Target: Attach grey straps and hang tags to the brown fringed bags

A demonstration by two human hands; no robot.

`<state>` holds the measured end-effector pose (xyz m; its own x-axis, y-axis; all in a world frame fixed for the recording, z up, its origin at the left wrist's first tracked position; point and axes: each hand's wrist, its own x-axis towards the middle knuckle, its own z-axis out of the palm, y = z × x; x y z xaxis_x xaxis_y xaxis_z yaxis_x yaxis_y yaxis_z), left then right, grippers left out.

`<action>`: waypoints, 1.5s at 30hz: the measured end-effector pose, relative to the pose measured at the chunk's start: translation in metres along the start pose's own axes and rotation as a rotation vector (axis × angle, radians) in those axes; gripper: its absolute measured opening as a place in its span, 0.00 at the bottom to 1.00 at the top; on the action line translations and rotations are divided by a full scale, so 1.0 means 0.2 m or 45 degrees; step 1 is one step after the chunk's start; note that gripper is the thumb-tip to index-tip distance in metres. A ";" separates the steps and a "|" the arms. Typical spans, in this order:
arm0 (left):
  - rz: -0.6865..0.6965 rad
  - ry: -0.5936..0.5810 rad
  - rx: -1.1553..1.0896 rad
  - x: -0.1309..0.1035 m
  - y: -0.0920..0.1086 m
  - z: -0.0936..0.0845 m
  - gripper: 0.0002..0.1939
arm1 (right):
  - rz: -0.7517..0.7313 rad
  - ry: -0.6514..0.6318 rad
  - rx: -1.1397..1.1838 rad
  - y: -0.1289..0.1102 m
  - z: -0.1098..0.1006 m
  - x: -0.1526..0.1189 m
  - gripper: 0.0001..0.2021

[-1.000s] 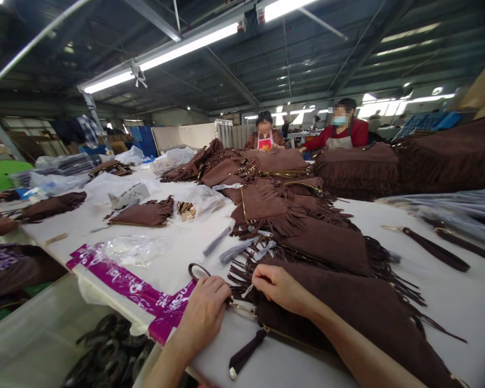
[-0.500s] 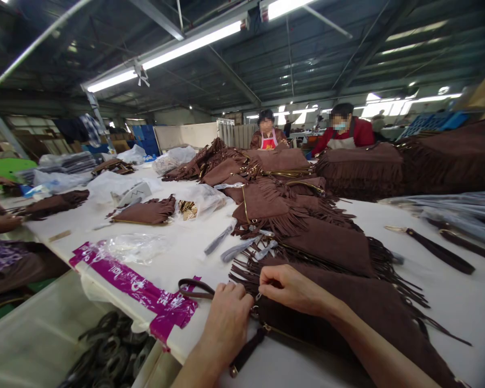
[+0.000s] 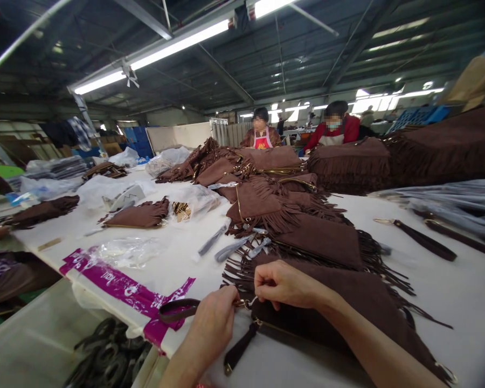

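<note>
Fringed bag (image 3: pixel 359 285) with zip pull (image 3: pixel 242 344) attached, clasp (image 3: pixel 242 304) near its corner but latching unclear, strap (image 3: pixel 189 312) in closed left hand (image 3: pixel 217 315), right hand (image 3: pixel 285 285) curled shut alongside.

Left hand (image 3: pixel 215 318) gripping a dark strap (image 3: pixel 180 310) (metal clasp showing), right hand (image 3: pixel 285 284) at the fringed brown bag (image 3: pixel 347 302)

Long white worktop (image 3: pixel 189 237) — on it, brown fringed suede bags (image 3: pixel 319 237), crumpled clear plastic (image 3: pixel 125 250), glossy purple printed tape (image 3: pixel 125 288).
</note>
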<state>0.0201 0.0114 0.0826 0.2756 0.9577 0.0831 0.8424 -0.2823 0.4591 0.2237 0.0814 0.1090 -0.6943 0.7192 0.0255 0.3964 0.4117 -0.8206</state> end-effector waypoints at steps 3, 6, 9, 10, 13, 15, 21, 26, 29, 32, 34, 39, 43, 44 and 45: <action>0.019 0.016 -0.066 0.00 0.00 0.00 0.11 | 0.000 0.020 -0.003 0.00 0.01 0.00 0.04; 0.025 0.037 -0.099 0.00 0.00 0.00 0.11 | -0.003 0.024 -0.015 0.00 0.02 0.00 0.05; 0.044 0.069 -0.094 0.00 -0.02 0.02 0.10 | -0.010 0.011 -0.041 0.00 0.03 0.01 0.05; 0.054 0.080 -0.093 0.00 -0.02 0.02 0.10 | -0.012 0.013 -0.056 -0.01 0.03 0.01 0.05; 0.088 0.102 -0.086 0.01 -0.02 0.02 0.10 | -0.028 0.049 -0.125 -0.01 0.05 0.01 0.05; 0.107 0.105 -0.081 0.01 -0.02 0.01 0.10 | -0.049 0.089 -0.182 -0.02 0.05 0.01 0.05; 0.155 0.140 -0.099 0.02 0.00 -0.01 0.11 | -0.085 0.081 -0.292 -0.04 0.05 0.00 0.07; 0.080 0.062 0.058 0.05 0.07 -0.06 0.12 | -0.080 0.068 -0.389 -0.05 0.07 0.00 0.06; 0.047 -0.005 0.210 0.06 0.11 -0.09 0.14 | -0.120 0.061 -0.330 -0.04 0.05 -0.01 0.09; 0.029 -0.001 0.296 0.05 0.11 -0.10 0.13 | -0.093 0.061 -0.208 -0.04 0.00 -0.01 0.10; 0.026 0.033 0.247 0.04 0.08 -0.09 0.12 | -0.069 0.053 -0.171 -0.05 -0.03 -0.02 0.08; -0.040 -0.069 -0.096 0.02 0.03 -0.10 0.08 | -0.117 0.083 -0.182 -0.07 -0.05 -0.03 0.06; -0.155 -0.310 -0.303 0.06 0.03 -0.16 0.05 | -0.122 0.151 -0.188 -0.05 -0.02 -0.02 0.05; -0.159 -0.337 -0.321 0.07 0.03 -0.17 0.06 | -0.105 0.160 -0.185 -0.05 -0.01 -0.02 0.05; -0.148 -0.353 -0.314 0.08 0.03 -0.18 0.08 | -0.091 0.167 -0.184 -0.04 0.00 -0.01 0.05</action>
<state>0.0134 0.0274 0.1196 0.3282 0.9213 -0.2084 0.7479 -0.1186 0.6531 0.2222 0.0763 0.1161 -0.6436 0.7479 0.1625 0.4375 0.5338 -0.7237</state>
